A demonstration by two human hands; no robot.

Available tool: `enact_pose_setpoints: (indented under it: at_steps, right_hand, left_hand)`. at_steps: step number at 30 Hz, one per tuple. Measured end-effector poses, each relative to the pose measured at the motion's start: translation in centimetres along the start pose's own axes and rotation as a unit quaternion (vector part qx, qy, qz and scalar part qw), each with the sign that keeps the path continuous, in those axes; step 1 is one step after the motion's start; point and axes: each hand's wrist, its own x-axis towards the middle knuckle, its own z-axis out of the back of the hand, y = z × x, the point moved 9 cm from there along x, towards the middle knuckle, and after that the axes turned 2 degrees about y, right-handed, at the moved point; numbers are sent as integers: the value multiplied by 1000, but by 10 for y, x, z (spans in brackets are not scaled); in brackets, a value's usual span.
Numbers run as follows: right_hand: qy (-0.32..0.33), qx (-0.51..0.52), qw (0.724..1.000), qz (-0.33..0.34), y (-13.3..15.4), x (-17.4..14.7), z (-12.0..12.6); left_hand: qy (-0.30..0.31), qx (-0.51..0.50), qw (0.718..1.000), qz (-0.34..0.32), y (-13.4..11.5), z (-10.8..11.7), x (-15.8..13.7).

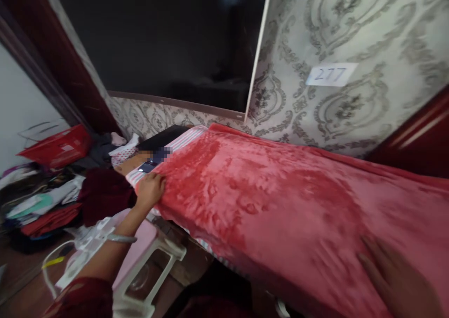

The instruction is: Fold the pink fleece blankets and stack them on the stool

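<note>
Head view, far left of the frame: a bright red bag with thin handles (61, 147) sits behind a loose heap of mixed garments (45, 210), stacked on the low ground beside the work, perhaps just to be out of the way. A dark maroon cloth (101, 196) bunches at the heap's right. Below it, a pale pink-topped white plastic stool (138, 243) stands at the near edge of the work surface, partly behind the left forearm.

Left of centre, the left hand (150, 190) rests with fingers bent at the left end of a plush red-and-pink patterned blanket (259, 182); whether it pinches the fabric cannot be told. Its place at that edge would suit steadying the end of the cloth. Just beyond it lies a small dark flat object, phone-like (148, 167), on a white-and-coloured striped cloth (187, 138) that shows past the blanket's end and probably lies underneath as a cover.

The blanket spreads from centre to the right edge, beneath a large black screen (168, 42) and a white paper label reading 277 (331, 74). At lower right, the blurred right hand (396, 266) lies on it, fingers extended, apparently grasping nothing, as if pressing the pile flat.
</note>
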Motion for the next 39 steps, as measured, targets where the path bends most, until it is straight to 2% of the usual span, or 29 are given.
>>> enact_pose_setpoints:
  at_steps: [3,6,12,16,19,22,28,34,39]
  right_hand:
    - [6,-13,1000,-6,5,-1,-3]
    - [11,-22,999,-23,8,2,-1]
    - [32,-32,998,-47,19,10,11]
    - [45,-36,996,-62,23,14,16]
    - [51,-32,995,-78,23,15,17]
    - [59,-23,994,-91,24,15,18]
    - [84,-5,989,-122,29,20,24]
    - [94,29,986,-134,35,23,33]
    - [102,68,981,-148,40,28,45]
  left_hand:
    - [-12,-15,999,-33,-12,-1,13]
    - [-9,-87,991,-96,-48,-4,31]
    - [60,-176,965,-185,-155,-18,73]
    - [129,-164,947,-243,-236,-28,86]
    - [161,-134,944,-256,-274,-36,83]
    - [145,-98,952,-250,-285,-43,78]
    - [69,-87,958,-264,-282,-41,77]
    - [0,-102,953,-286,-283,-28,81]
    - [-57,-136,938,-314,-283,-16,86]
